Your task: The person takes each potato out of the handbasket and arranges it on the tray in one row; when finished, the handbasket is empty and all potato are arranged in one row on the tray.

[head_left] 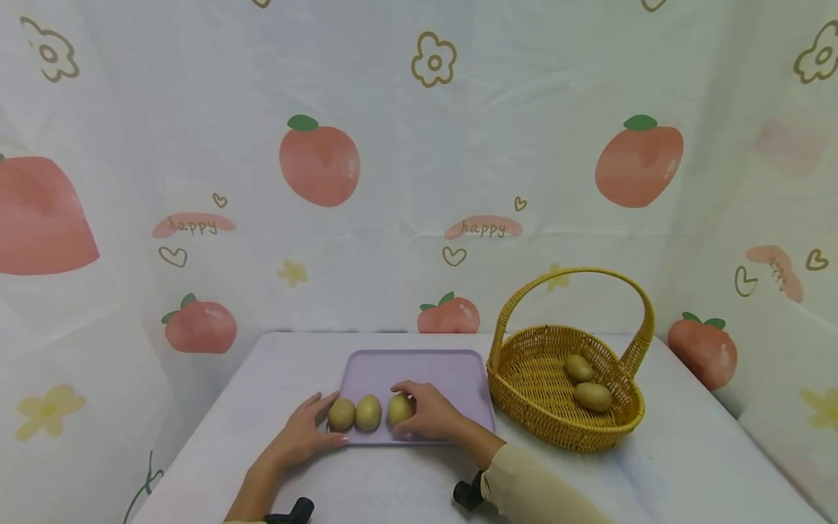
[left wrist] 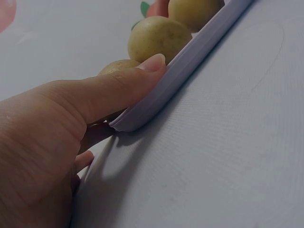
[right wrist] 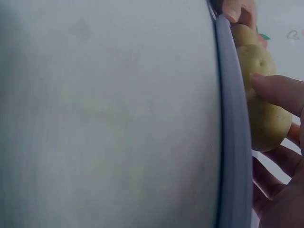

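Here, a person's right hand (head_left: 432, 416) curls its grip round the rightmost potato (head_left: 399, 409) of 3 lined up along the near edge of a lilac tray (head_left: 452, 371) on the bench (head_left: 655, 466). The right-wrist view shows the thumb across the potato's top w/ the other fingers (right wrist: 273, 171) wrapped beneath, so the potato sits inside the grip, just left of the palm. It looks roughly egg-shaped; from the head view its long axis seems to stand upright-ish, tho that is hard to tell.

The left hand (head_left: 302, 435) rests at the tray's near-left corner, fingers fairly straight: the left-wrist view has the thumb (left wrist: 118, 90) lying along the tray rim, gripping nothing. The leftmost potato (head_left: 341, 413) is just beside its fingertips; whether they touch it can't be told. The middle potato (head_left: 369, 412) stands between the 2 hands, nearer the right one's potato.

To the right of the tray, near but apart, sits a yellow wicker basket (head_left: 524, 397) w/ a hoop handle, holding 2 more potatoes (head_left: 592, 396). The right hand is the nearer of the 2 to it.
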Tool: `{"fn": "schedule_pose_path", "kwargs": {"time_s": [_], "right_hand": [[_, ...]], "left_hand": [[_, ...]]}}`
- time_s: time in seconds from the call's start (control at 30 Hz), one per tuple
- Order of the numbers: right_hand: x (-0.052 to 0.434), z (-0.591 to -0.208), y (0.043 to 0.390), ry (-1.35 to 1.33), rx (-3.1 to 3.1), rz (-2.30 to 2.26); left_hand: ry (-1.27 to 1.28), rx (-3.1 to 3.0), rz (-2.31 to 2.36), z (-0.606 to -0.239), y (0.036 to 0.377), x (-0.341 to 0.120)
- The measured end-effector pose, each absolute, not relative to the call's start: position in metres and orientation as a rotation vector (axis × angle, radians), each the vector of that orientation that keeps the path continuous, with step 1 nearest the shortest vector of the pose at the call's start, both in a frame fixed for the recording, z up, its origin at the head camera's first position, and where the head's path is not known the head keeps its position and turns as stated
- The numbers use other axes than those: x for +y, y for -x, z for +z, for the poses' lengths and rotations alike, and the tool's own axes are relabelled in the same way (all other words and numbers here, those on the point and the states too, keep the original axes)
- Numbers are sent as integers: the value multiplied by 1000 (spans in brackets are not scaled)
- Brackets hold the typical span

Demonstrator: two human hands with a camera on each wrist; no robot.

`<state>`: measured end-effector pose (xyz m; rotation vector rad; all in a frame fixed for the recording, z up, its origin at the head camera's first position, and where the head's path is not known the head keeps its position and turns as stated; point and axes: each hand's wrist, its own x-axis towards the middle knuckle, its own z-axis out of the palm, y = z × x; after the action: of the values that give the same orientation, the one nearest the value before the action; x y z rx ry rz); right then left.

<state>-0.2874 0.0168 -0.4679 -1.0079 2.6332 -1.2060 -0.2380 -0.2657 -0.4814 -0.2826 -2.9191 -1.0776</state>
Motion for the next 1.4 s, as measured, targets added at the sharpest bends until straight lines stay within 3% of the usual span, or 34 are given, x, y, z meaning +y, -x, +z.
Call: {"fn": "schedule_pose_path", "kwargs": {"time_s": [0.7, 1.03, 1.4], "right_hand": [[26, -463, 276, 977, 2653, -1148], [76, -416, 274, 1161, 2732, -1054], [146, -362, 285, 1083, 2785, -1065]], "left_hand": [[296, -2907, -1070, -485, 240, -264], [295, -2908, -1047, -482, 239, -265], [290, -2914, -1050, -483, 238, -266]]}}
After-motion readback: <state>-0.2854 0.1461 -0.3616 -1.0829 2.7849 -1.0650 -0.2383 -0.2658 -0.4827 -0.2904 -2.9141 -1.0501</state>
